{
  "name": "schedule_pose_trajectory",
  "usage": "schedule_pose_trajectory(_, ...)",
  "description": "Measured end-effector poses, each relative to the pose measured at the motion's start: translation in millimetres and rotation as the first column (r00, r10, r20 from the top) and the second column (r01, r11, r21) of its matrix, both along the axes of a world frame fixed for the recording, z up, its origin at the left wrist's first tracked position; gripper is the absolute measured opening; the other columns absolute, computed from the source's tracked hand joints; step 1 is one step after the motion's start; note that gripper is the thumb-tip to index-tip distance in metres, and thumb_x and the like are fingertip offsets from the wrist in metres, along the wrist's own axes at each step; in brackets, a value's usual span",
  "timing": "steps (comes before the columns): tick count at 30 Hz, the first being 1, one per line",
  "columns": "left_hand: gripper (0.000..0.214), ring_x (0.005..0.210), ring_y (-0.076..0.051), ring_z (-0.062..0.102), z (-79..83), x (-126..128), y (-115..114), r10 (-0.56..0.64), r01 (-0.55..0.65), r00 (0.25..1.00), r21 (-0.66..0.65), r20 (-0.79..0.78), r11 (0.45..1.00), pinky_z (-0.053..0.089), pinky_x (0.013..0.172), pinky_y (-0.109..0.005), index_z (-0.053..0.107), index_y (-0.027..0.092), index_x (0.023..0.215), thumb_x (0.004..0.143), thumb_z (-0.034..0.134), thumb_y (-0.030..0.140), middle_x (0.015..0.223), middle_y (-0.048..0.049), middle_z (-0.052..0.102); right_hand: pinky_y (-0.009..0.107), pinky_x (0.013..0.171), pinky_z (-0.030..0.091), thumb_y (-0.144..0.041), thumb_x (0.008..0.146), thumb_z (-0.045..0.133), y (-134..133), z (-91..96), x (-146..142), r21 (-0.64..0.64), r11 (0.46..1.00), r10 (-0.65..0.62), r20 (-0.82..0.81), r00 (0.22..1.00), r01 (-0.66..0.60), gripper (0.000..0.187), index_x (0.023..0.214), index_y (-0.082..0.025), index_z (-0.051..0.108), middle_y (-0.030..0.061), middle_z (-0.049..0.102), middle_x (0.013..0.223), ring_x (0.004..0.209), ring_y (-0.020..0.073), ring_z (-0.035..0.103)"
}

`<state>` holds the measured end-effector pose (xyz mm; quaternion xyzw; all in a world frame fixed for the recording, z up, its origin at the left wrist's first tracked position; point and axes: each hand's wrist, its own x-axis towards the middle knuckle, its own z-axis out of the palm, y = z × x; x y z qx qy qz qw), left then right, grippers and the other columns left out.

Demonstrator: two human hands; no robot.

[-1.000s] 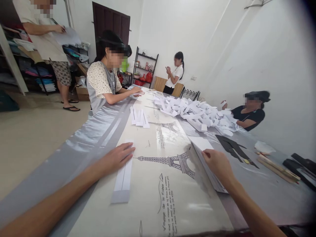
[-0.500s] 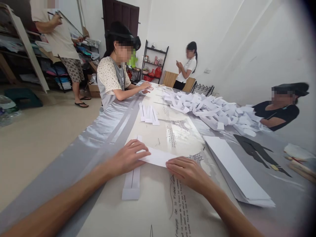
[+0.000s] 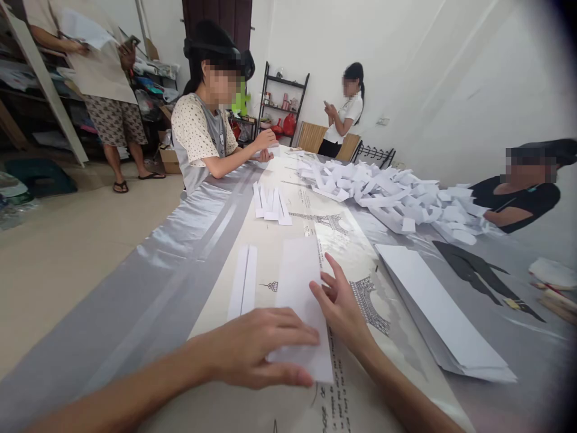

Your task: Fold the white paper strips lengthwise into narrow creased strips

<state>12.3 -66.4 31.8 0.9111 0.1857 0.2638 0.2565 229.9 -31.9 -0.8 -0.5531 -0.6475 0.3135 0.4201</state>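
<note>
A long white sheet of paper (image 3: 297, 279) lies lengthwise in front of me on the printed table cover. My left hand (image 3: 265, 346) rests across its near part, fingers stretched out and thumb apart. Along the paper's right edge is my right hand (image 3: 338, 304), its fingers spread and slightly bent; whether the fingertips touch the edge I cannot tell. To the left lies a folded white paper strip (image 3: 243, 276) with a lengthwise seam, its near end hidden by my left hand.
Several folded strips (image 3: 273, 204) lie further up the table. A heap of white paper pieces (image 3: 383, 192) covers the far right side. Nearer, at right, is a stack of white sheets (image 3: 442, 313). Co-workers sit at left (image 3: 202, 126) and right (image 3: 518, 192); two other people stand behind.
The paper has turned from crosswise to lengthwise and come nearer. My left hand has moved from gripping its end to lying flat on it; my right hand has opened beside it.
</note>
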Motion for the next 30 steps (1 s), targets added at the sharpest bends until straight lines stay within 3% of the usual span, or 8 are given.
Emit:
schedule_pose_trajectory(2,0.04,0.124,-0.022,0.063,2.5,-5,2,-0.087,0.086,0.996,-0.013,-0.022,0.996,0.049,0.108,-0.035,0.058,0.025,0.139,0.104,0.054,0.042,0.135,-0.0056,0.067,0.038,0.072,0.061,-0.037,0.097,0.052,6,-1.0,10,-0.06,0.995,0.077,0.048,0.996,-0.074,0.067,0.158,-0.02,0.031,0.0104,0.074,0.105,0.087,0.0239,0.073)
schedule_pose_trajectory(6,0.037,0.127,-0.028,0.06,-12.5,-23,22,0.294,-0.263,0.949,0.227,-0.111,0.938,0.049,0.105,-0.046,0.06,0.021,0.136,0.108,0.042,0.038,0.137,-0.0111,0.064,0.037,0.066,0.059,-0.033,0.097,0.047,10,6.2,22,-0.077,0.974,0.223,0.188,0.957,-0.212,0.039,0.13,-0.021,0.064,0.0014,0.07,0.075,0.072,0.0226,0.07)
schedule_pose_trajectory(8,0.038,0.123,-0.029,0.061,-23.8,-30,31,0.35,-0.282,0.915,0.302,-0.201,0.911,0.051,0.101,-0.046,0.062,0.02,0.132,0.109,0.039,0.04,0.135,-0.0127,0.063,0.04,0.068,0.06,-0.032,0.097,0.047,6,10.3,22,-0.04,0.985,0.175,0.321,0.931,-0.171,0.034,0.12,-0.023,0.07,0.0011,0.07,0.072,0.07,0.0242,0.07)
schedule_pose_trajectory(10,0.039,0.124,-0.029,0.059,-31.8,-32,35,0.355,-0.267,0.904,0.332,-0.241,0.905,0.05,0.101,-0.046,0.062,0.02,0.13,0.109,0.039,0.042,0.136,-0.0132,0.061,0.045,0.074,0.061,-0.033,0.099,0.047,0,14.1,21,0.007,0.991,0.12,0.438,0.891,-0.137,0.035,0.124,-0.024,0.069,0.003,0.074,0.08,0.077,0.0267,0.072)
schedule_pose_trajectory(12,0.04,0.127,-0.03,0.056,-35.2,-32,35,0.363,-0.272,0.899,0.339,-0.245,0.901,0.047,0.104,-0.046,0.06,0.02,0.133,0.108,0.04,0.043,0.14,-0.0143,0.056,0.051,0.09,0.059,-0.039,0.101,0.05,-6,18.9,21,0.031,0.982,0.148,0.496,0.856,-0.187,0.04,0.136,-0.027,0.063,0.0067,0.075,0.115,0.105,0.0302,0.072)
schedule_pose_trajectory(15,0.043,0.128,-0.031,0.053,-34.4,-31,34,0.352,-0.269,0.901,0.312,-0.253,0.911,0.045,0.105,-0.047,0.056,0.021,0.14,0.107,0.044,0.045,0.141,-0.0147,0.053,0.055,0.11,0.049,-0.047,0.104,0.048,-13,28.5,25,-0.033,0.927,0.338,0.507,0.793,-0.374,0.051,0.154,-0.036,0.043,0.0014,0.043,0.16,0.144,0.0295,0.045)
schedule_pose_trajectory(19,0.045,0.125,-0.029,0.054,-32.0,-33,36,0.304,-0.229,0.917,0.283,-0.259,0.931,0.045,0.105,-0.045,0.052,0.024,0.144,0.106,0.045,0.046,0.139,-0.0125,0.055,0.055,0.118,0.041,-0.044,0.109,0.036,-12,33.1,22,-0.118,0.855,0.493,0.49,0.719,-0.506,0.049,0.158,-0.041,0.03,-0.0053,0.028,0.165,0.151,0.0237,0.033)
schedule_pose_trajectory(30,0.034,0.121,-0.028,0.057,-25.1,-35,35,0.342,-0.255,0.909,0.329,-0.24,0.909,0.047,0.102,-0.043,0.057,0.023,0.135,0.107,0.044,0.036,0.128,-0.0109,0.061,0.052,0.123,0.035,-0.026,0.104,0.047,-3,1.8,18,0.016,0.786,0.492,0.59,0.64,-0.619,0.063,0.162,-0.034,0.023,-0.0014,0.031,0.166,0.154,0.0228,0.026)
